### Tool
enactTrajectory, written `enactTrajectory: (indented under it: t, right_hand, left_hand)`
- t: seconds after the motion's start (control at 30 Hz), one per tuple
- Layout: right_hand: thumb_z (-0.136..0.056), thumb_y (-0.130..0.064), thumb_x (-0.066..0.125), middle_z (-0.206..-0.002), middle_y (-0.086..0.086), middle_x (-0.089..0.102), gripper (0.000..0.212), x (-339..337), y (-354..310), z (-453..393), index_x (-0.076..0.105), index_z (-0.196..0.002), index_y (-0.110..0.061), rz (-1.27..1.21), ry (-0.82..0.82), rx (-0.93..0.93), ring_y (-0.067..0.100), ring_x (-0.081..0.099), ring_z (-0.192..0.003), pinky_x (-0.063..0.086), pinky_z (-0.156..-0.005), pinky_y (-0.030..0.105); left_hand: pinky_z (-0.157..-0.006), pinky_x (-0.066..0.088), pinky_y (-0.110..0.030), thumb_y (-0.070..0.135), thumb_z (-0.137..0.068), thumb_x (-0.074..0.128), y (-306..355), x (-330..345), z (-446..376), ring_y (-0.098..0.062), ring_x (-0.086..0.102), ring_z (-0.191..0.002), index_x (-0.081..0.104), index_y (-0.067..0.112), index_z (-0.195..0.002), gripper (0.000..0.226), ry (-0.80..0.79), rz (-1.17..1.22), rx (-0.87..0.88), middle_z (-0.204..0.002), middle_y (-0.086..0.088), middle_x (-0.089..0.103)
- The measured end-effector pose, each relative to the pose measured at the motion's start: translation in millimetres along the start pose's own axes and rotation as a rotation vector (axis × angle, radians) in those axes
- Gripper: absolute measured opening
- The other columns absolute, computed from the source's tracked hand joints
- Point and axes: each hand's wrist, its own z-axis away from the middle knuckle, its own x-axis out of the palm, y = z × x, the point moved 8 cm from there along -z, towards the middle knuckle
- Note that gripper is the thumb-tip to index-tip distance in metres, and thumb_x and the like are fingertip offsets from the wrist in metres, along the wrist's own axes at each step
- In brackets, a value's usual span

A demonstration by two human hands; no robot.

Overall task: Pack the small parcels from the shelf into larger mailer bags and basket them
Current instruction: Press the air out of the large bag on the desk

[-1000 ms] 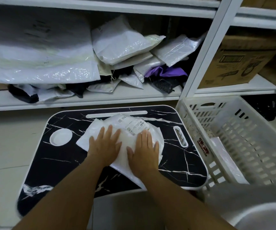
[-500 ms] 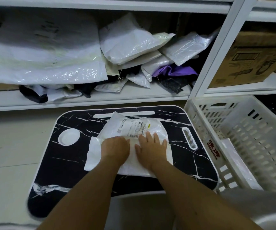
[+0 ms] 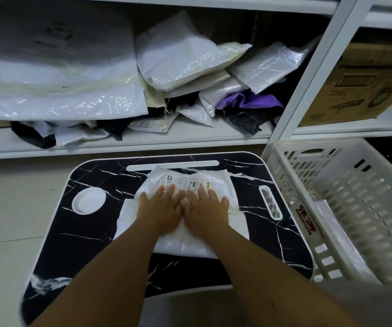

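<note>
Now unclenched, left hand [image 3: 159,208] joins right hand [image 3: 204,208] flat atop mailer bag [image 3: 223,182].

Bench [image 3: 100,234] black, white marble veins; mailer bag [image 3: 231,192] white; basket [image 3: 346,199] white, red lettering; purple parcel [image 3: 254,101] on shelf.

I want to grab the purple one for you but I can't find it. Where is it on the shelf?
Look at the white shelf above the black marble-look tray, then go right to the white upright post. Just left of that post, low in the heap, lies the purple parcel. The bags around it are white or black, so it is the only purple one.
</note>
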Motion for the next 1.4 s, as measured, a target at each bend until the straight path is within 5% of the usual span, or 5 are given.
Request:
enactTrajectory:
  t: [0.17,0.4,0.63,1.13,1.4]
  right_hand:
    - [-0.1,-0.045,0.02,-0.124,-0.001,0.057,0.045,-15,-2,-4,0.054,-0.122,-0.026,0.04,0.122,0.016,0.024,0.047,-0.117,0.029,-0.099,0.05]
    - [-0.1,-0.027,0.034,-0.106,0.002,0.057,0.027,-47,31,-23,0.056,-0.111,-0.015,-0.059,0.415,0.265,0.021,0.052,-0.102,0.036,-0.089,0.04]
    - [-0.099,-0.052,0.037,-0.139,0.013,0.045,0.058,-39,80,-43,0.039,-0.138,-0.01,-0.451,0.212,0.809,0.031,0.041,-0.128,0.03,-0.105,0.05]
    - [-0.101,-0.033,0.043,-0.135,0.005,0.051,0.034,-42,96,-17,0.044,-0.13,-0.015,-0.577,0.448,0.861,0.026,0.043,-0.124,0.031,-0.101,0.048]
    - [-0.102,-0.05,0.013,-0.163,0.003,-0.006,0.053,-14,6,-12,0.005,-0.153,-0.037,-0.042,0.144,0.151,0.031,-0.013,-0.148,-0.002,-0.113,0.065]
  left_hand:
    - [-0.083,0.043,-0.036,0.031,-0.101,0.025,-3,-34,-6,-0.025,0.062,-0.1,0.058,0.019,-0.11,0.036,0.196,0.16,-0.106,-0.111,-0.004,0.066]
    - [-0.091,0.045,-0.04,0.025,-0.1,0.044,-57,-39,-23,-0.032,0.05,-0.111,0.045,0.001,-0.123,0.034,0.441,0.633,-0.541,-0.125,-0.018,0.046]
    - [-0.104,0.036,-0.047,0.043,-0.096,0.043,-93,-8,-49,-0.036,0.043,-0.126,0.038,0.004,-0.139,0.058,0.12,0.849,-0.896,-0.137,-0.018,0.046]
    - [-0.105,0.033,-0.054,0.033,-0.101,0.036,-92,-26,-16,-0.034,0.04,-0.128,0.041,0.01,-0.134,0.04,0.492,0.868,-0.904,-0.138,-0.016,0.044]
    - [-0.113,-0.001,-0.064,0.049,-0.099,0.009,9,-6,-16,-0.03,-0.016,-0.146,-0.012,0.032,-0.151,0.059,0.155,0.092,-0.191,-0.16,-0.005,-0.016]
